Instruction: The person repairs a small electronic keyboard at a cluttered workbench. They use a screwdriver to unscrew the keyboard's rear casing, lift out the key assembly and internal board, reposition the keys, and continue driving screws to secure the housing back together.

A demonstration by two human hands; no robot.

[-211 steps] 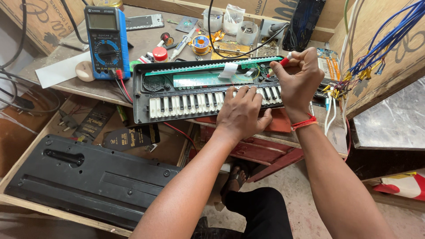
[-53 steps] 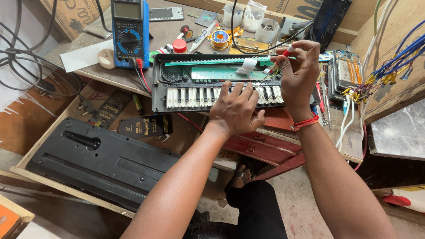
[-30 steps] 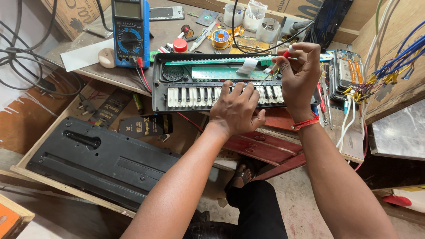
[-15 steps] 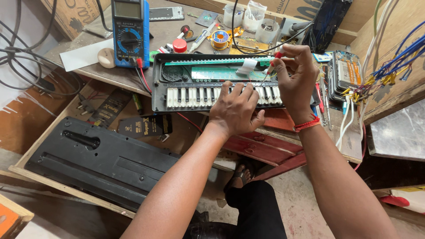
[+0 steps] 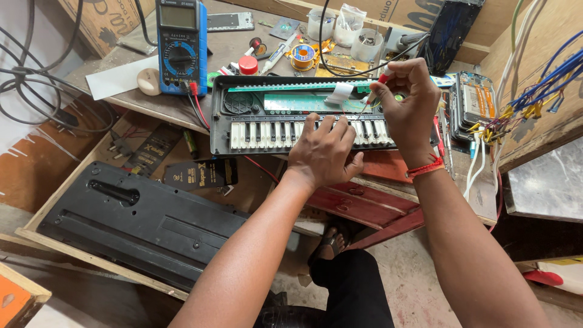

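An opened small electronic keyboard (image 5: pixel 273 115) lies on the wooden bench, its green circuit board (image 5: pixel 297 102) exposed above the black and white keys. My left hand (image 5: pixel 322 152) rests fingers down on the keys near the right half, holding nothing. My right hand (image 5: pixel 407 97) grips a red-handled screwdriver (image 5: pixel 375 91) whose tip points down into the keyboard's right inner end. A red thread band sits on that wrist.
A blue multimeter (image 5: pixel 181 45) with red and black leads stands at the back left. The keyboard's black back cover (image 5: pixel 146 222) lies in a low tray. Solder spool (image 5: pixel 302 56), small cups and tools crowd the back. A stripped phone (image 5: pixel 473 103) and blue wire bundle (image 5: pixel 540 73) lie right.
Over the last two seconds the right hand shifted the screwdriver slightly; the left hand stayed on the keys. Since seven seconds ago the view moved, so the keyboard appears further right and higher.
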